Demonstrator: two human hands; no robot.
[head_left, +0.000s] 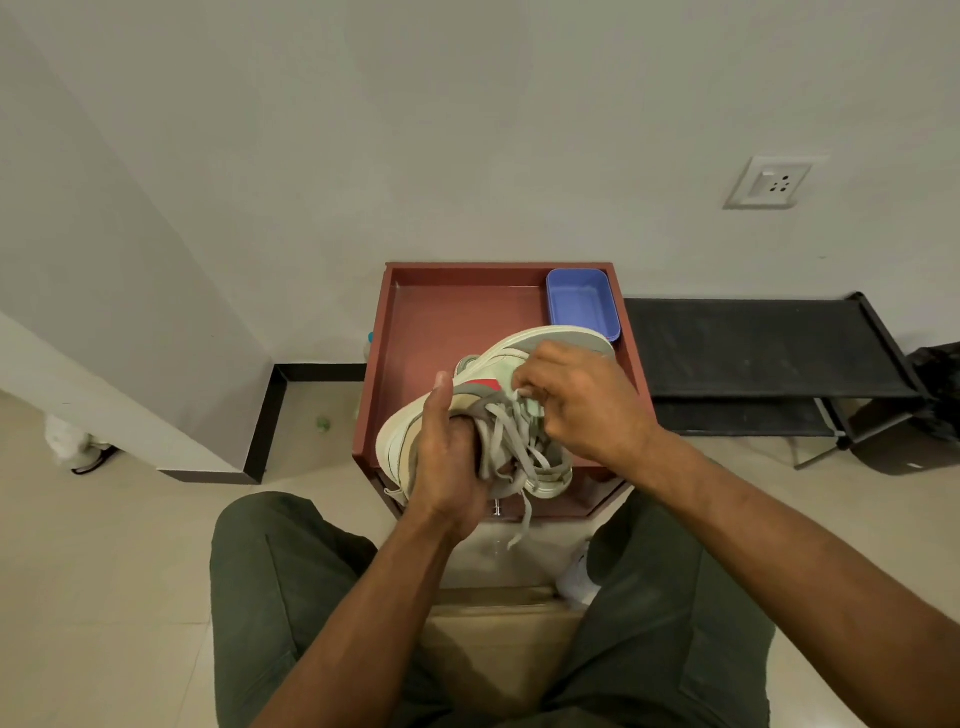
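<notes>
Currently the sneaker (493, 366) is held tilted over the red-brown side table (441, 322), with its sole toward the far side. The left hand (447, 462) is curled round the heel end, thumb up. The right hand (582, 400) pinches the grey laces (506, 436) near the tongue. A blue tray (582, 304) sits in the table's far right corner, and a black rack (753, 348) stands to the right.

Blue tray (583, 304) on the red cabinet (441, 332) — black rack (753, 348) just beside.

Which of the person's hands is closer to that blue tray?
Right. The right hand, pinching the laces, is just in front of the blue tray; the left hand grips the shoe further left, nearer the person.
</notes>
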